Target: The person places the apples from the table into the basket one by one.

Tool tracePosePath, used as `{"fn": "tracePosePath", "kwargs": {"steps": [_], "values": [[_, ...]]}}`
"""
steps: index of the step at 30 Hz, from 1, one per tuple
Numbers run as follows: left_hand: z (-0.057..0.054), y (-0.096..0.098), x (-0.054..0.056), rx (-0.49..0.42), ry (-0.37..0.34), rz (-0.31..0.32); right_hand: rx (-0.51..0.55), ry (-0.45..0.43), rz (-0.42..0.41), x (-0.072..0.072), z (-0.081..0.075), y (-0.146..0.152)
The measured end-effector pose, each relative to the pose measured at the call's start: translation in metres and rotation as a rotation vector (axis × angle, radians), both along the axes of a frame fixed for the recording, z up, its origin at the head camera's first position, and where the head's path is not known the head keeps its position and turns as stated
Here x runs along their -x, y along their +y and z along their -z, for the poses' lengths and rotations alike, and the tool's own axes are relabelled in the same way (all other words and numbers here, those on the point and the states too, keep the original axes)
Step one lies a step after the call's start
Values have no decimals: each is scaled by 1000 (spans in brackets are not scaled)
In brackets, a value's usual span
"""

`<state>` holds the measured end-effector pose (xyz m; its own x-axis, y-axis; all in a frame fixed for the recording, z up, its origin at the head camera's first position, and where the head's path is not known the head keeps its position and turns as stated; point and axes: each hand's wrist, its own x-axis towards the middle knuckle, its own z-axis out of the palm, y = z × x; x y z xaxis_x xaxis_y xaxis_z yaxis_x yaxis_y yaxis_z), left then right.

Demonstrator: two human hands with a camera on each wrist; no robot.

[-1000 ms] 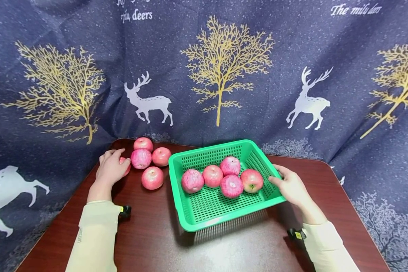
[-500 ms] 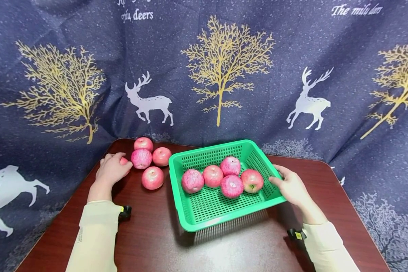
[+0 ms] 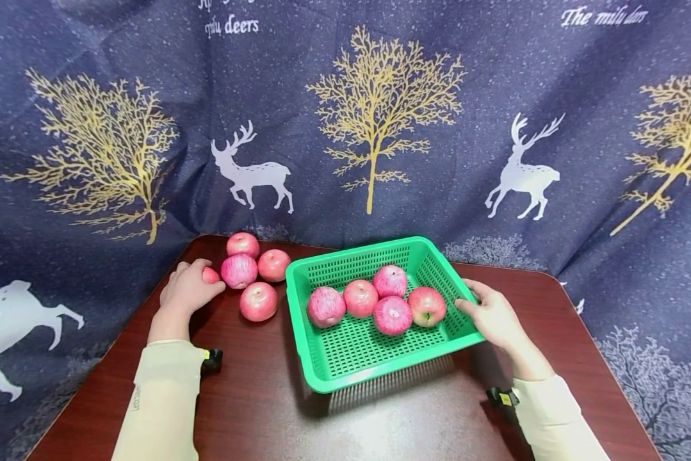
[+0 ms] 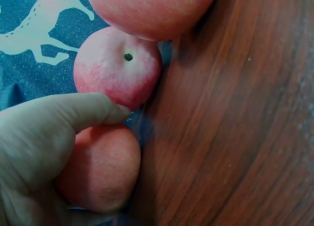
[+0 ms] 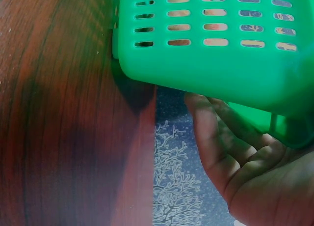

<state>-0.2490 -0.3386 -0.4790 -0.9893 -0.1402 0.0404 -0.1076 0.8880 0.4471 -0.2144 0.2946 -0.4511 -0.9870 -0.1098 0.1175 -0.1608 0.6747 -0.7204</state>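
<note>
At the table's left side, my left hand grips a red apple, mostly covered by the hand in the head view. In the left wrist view the thumb lies across the top of this apple, close to a pinkish apple. Several loose apples sit just to the right of that hand, among them a striped apple and a front apple. My right hand holds the right end of the green basket, thumb over the rim and fingers beneath it. Several apples lie inside the basket.
The dark reddish-brown table carries everything. Behind it hangs a blue cloth with deer and trees, close to the table's back edge. The basket stands at mid-table, its left end beside the loose apples.
My left hand has closed further around the apple, its thumb shifting right and down toward the striped apple. The right hand and the basket have stayed still.
</note>
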Motion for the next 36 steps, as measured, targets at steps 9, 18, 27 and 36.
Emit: {"fn": "tracePosePath", "kwargs": {"steps": [9,18,27,36], "values": [[0,0,0,8,-10,3,-6,-2,0,-1,0,0],[-1,-1,-1,18,-17,-3,5,-6,-4,-1,0,0],[-3,-4,-3,25,-6,2,14,-9,-4,0,1,0],[-5,-10,-6,23,6,-15,5,-3,-2,1,1,0]]}}
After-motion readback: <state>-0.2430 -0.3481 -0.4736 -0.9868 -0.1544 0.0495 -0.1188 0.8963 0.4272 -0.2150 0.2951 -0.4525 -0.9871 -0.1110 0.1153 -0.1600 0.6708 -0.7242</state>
